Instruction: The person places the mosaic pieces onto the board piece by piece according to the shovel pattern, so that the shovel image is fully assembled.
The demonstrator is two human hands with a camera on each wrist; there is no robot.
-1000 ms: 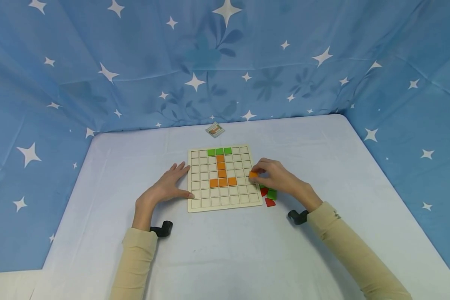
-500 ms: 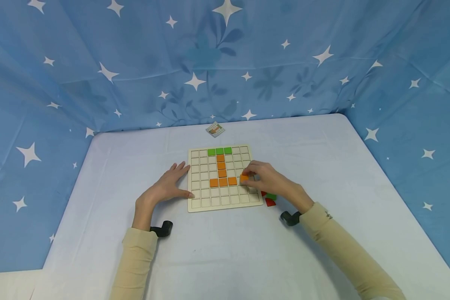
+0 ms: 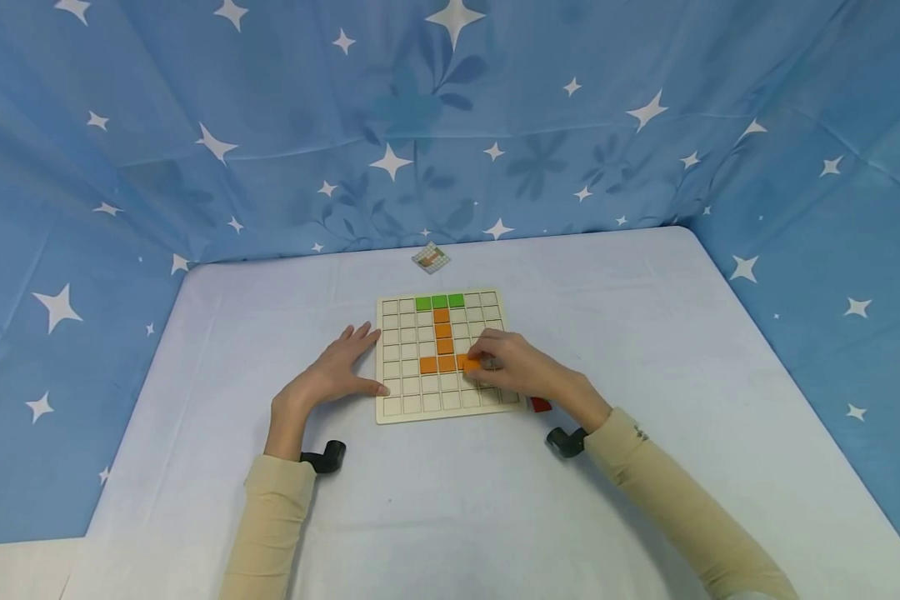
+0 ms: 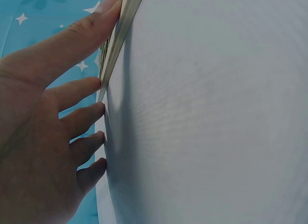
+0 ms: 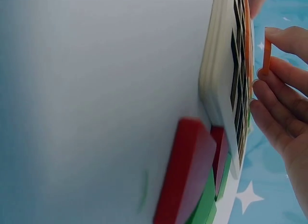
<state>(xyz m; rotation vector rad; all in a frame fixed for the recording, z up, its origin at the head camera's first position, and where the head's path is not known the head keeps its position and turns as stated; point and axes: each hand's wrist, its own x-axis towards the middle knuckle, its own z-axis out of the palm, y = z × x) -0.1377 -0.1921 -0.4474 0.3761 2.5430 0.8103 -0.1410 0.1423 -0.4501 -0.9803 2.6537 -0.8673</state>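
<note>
Two bare hands work at one square grid board point(image 3: 431, 405), which lies flat on a white cloth point(image 3: 420, 517). The right hand point(image 3: 517, 364) holds one orange tile point(image 5: 267, 51) between thumb and fingertips; in the right wrist view this tile stands on its edge, raised above the board. From the head view, it is over the right end of the lower orange row point(image 3: 446, 364), and it partly hides the last tile of that row. Whether it touches this tile, I cannot tell.

The left hand point(image 3: 333, 367) is spread wide at the left side of the board. Its thumb and index finger touch the edge, and it grips nothing.

On the board, three green tiles point(image 3: 439, 302) make a short line in the far row. Below the middle one goes an orange column point(image 3: 443, 331) of three tiles, down to the orange row.

Just beside the right edge of the board lie red pieces point(image 5: 185, 161) and green pieces point(image 5: 204, 205), mostly covered by the right hand in the head view. Beyond the far edge rests a small patterned card point(image 3: 431, 257), and behind it hangs a blue curtain point(image 3: 270, 83) with white stars.
</note>
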